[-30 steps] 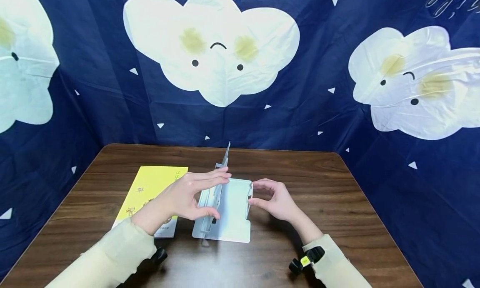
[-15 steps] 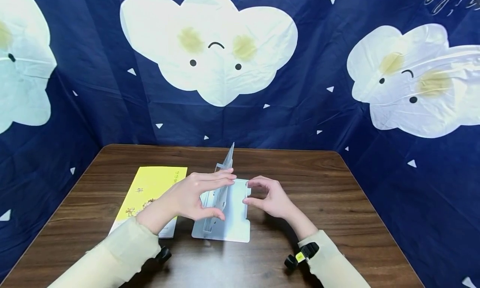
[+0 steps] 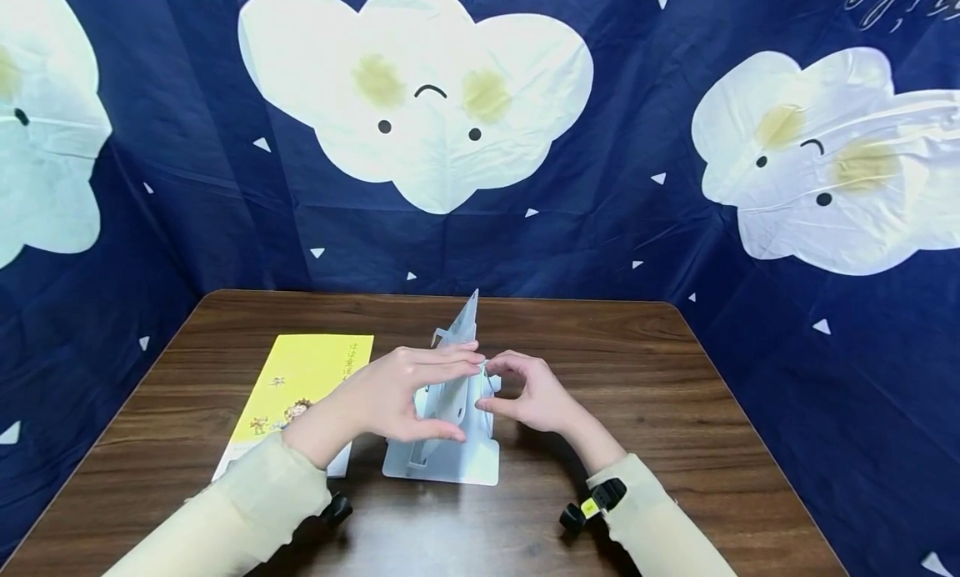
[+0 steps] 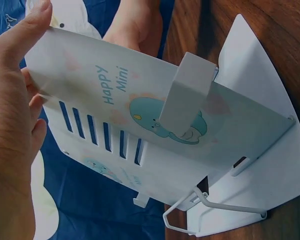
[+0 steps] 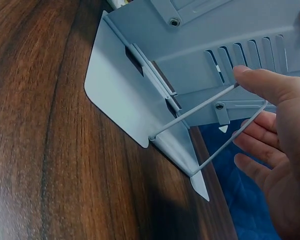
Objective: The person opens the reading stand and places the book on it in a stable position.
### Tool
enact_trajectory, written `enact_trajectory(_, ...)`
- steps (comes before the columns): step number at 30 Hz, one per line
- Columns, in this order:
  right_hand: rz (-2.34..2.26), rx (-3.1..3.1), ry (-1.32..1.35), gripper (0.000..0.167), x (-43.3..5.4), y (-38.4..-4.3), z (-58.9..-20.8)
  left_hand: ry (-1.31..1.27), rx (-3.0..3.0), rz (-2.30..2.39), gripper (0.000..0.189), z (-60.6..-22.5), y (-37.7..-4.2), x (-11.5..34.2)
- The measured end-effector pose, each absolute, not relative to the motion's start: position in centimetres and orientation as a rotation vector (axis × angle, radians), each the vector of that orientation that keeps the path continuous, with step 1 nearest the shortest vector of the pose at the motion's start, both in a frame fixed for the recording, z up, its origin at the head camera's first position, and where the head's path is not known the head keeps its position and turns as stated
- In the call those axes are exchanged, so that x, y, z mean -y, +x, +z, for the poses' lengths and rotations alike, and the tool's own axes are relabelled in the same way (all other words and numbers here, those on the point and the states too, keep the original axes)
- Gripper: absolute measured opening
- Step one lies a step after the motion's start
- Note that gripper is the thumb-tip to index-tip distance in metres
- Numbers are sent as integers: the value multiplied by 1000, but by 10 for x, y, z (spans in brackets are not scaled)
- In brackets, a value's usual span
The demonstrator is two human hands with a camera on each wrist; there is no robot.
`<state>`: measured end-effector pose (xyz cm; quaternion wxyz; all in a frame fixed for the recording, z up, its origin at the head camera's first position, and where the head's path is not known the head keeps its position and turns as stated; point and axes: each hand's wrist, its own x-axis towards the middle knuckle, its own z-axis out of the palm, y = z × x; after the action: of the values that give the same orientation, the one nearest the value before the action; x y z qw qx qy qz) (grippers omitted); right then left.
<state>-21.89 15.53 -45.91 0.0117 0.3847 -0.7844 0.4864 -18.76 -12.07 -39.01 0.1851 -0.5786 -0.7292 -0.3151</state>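
Two hands now hold the white book stand (image 3: 450, 431) on the tabletop (image 3: 660, 410) beside a yellow book (image 3: 300, 385): left hand (image 3: 390, 393) gripping its back panel, raised steeper than before, right hand (image 3: 525, 398) pinching its wire prop.

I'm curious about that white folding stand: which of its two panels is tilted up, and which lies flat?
The back panel, printed "Happy Mini" with a blue cartoon, is tilted up between both hands. The plain base plate lies flat on the wooden table.
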Motion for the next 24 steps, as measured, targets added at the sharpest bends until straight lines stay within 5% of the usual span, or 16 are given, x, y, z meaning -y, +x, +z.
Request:
enact_trajectory(14, 1418, 2438, 1225, 51, -152, -220, -464, -1630, 2137, -871, 72, -389, -185, 111)
enact_trajectory(24, 1414, 2364, 1240, 48, -144, -198, -429, -1665, 2126, -799, 72, -389, -187, 100)
